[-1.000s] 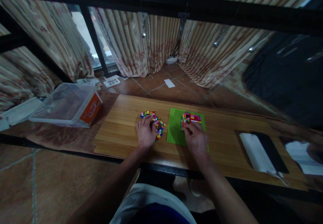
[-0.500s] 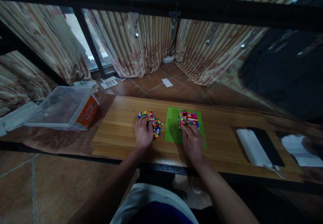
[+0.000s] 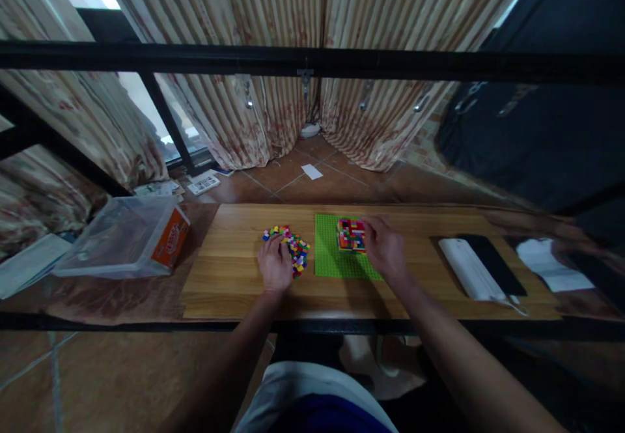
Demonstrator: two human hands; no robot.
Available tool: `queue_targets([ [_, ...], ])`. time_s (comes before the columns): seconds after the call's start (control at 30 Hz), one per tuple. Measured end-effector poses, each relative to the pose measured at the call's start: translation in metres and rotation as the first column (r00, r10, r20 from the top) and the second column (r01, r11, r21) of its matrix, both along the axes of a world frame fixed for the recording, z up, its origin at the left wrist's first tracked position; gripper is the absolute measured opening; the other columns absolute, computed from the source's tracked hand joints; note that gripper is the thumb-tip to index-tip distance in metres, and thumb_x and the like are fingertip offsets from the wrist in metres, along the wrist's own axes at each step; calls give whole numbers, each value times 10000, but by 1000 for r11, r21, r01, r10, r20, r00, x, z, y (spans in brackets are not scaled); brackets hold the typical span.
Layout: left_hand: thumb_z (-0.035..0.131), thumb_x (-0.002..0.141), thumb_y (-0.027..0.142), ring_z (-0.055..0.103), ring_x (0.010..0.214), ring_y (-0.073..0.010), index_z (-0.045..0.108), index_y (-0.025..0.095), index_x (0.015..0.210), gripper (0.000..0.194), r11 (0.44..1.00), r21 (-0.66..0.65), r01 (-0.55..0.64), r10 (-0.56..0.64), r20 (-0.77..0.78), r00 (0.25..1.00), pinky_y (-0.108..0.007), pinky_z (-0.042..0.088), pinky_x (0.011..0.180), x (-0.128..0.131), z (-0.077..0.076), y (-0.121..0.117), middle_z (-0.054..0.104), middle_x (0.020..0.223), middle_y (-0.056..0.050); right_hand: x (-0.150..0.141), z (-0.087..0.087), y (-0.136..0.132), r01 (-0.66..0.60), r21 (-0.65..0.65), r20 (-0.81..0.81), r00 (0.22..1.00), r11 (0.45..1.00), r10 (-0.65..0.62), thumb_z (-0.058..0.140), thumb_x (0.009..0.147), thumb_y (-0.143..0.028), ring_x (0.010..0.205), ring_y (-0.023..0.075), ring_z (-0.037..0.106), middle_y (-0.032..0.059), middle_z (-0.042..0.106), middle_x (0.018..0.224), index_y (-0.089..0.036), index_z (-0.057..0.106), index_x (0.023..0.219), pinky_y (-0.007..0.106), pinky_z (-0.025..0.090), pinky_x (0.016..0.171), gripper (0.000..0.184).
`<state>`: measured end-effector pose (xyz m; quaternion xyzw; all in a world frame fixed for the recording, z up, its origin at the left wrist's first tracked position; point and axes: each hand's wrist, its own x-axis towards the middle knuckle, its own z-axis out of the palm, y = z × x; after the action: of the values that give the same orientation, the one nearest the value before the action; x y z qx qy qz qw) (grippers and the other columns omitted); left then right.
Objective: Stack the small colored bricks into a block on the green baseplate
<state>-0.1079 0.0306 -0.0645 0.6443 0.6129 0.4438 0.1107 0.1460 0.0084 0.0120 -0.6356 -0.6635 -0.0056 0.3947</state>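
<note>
My left hand [image 3: 275,265] lies over the left side of a pile of small coloured toy bricks [image 3: 299,249], its fingers apart and touching the bricks. To the right, a green baseplate [image 3: 326,257] carries a low block built of many-coloured bricks [image 3: 350,234]. My right hand [image 3: 385,249] is at the right side of that block, with thumb and fingers drawn together against its edge. Whatever sits between those fingertips is too small and hidden to make out. The hand and wrist cover the right part of the baseplate.
A clear plastic bin [image 3: 112,237] with an orange label stands on the left. A white power-bank-like case [image 3: 471,269] with a cord and a dark flat slab [image 3: 495,265] lie on the right of the wooden board [image 3: 224,283]. Crumpled white paper [image 3: 554,264] lies beyond.
My right hand has moved from the near side of the brick block to its right side. My left hand stays at the pile. The camera view has shifted.
</note>
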Motion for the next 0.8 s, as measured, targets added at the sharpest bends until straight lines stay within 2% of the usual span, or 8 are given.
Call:
queue_targets([
  [0.07, 433, 928, 280, 619, 1124, -275, 680, 174, 1057, 298, 1000, -2, -10, 10, 6, 1000, -490, 454, 1022, -1, -1, 1, 692, 1163, -127, 2, 3, 15, -162, -64, 120, 978, 985, 168, 406, 981, -295, 1024, 218, 603, 96, 679, 1107, -216, 720, 1082, 373, 459, 947, 339],
  [0.13, 433, 927, 287, 620, 1121, -273, 682, 177, 1049, 299, 1000, 1, -14, 14, 7, 1000, -488, 452, 1026, -1, -3, 3, 693, 1162, -126, 2, 1, 27, -296, -185, 237, 912, 937, 335, 456, 964, -282, 1118, 231, 558, 96, 644, 1230, -239, 735, 1069, 401, 421, 1000, 301],
  [0.2, 428, 930, 296, 620, 1122, -273, 682, 176, 1045, 303, 1000, 4, -13, 13, -2, 1000, -488, 449, 1031, -1, -4, 4, 695, 1157, -128, 0, -3, 35, -330, -297, 300, 859, 896, 416, 488, 954, -292, 1184, 248, 513, 95, 607, 1306, -254, 751, 1033, 425, 395, 1016, 277],
  [0.27, 426, 930, 296, 619, 1123, -273, 682, 178, 1042, 303, 1000, 11, -14, 14, -15, 1000, -491, 449, 1032, -2, -6, 5, 695, 1155, -126, -2, -7, 38, -299, -359, 324, 849, 884, 418, 489, 959, -318, 1204, 251, 492, 90, 600, 1313, -264, 760, 999, 434, 375, 1020, 279],
  [0.4, 423, 933, 304, 622, 1114, -269, 680, 187, 1038, 301, 1000, 26, -9, 10, -15, 1000, -502, 448, 1033, -3, -6, 4, 694, 1146, -119, -1, -9, 34, -176, -384, 351, 880, 906, 320, 469, 972, -361, 1157, 240, 513, 74, 636, 1230, -276, 757, 986, 432, 369, 997, 300],
  [0.53, 383, 955, 342, 615, 1126, -275, 678, 171, 1060, 357, 999, -3, 34, -34, 85, 996, -504, 451, 1036, -5, 0, 1, 687, 1150, -139, 7, -11, 25, 55, -405, 371, 922, 913, 109, 445, 970, -445, 1081, 255, 562, 91, 673, 1139, -273, 737, 1031, 443, 409, 922, 344],
  [0.7, 360, 970, 385, 610, 1137, -258, 666, 171, 1097, 394, 1000, -10, -12, 14, 286, 958, -469, 452, 1048, -5, 0, -7, 685, 1161, -129, 21, -20, 15, 359, -380, 373, 903, 852, -215, 407, 939, -587, 978, 301, 624, 173, 692, 1034, -203, 726, 1038, 488, 452, 845, 509],
  [0.8, 355, 978, 394, 616, 1133, -237, 653, 167, 1120, 401, 998, -14, -68, 69, 354, 933, -425, 475, 1030, -9, -3, -8, 680, 1176, -125, 30, -24, 10, 437, -450, 329, 892, 778, -311, 361, 931, -626, 942, 325, 652, 202, 692, 990, -173, 717, 1043, 489, 477, 802, 587],
])
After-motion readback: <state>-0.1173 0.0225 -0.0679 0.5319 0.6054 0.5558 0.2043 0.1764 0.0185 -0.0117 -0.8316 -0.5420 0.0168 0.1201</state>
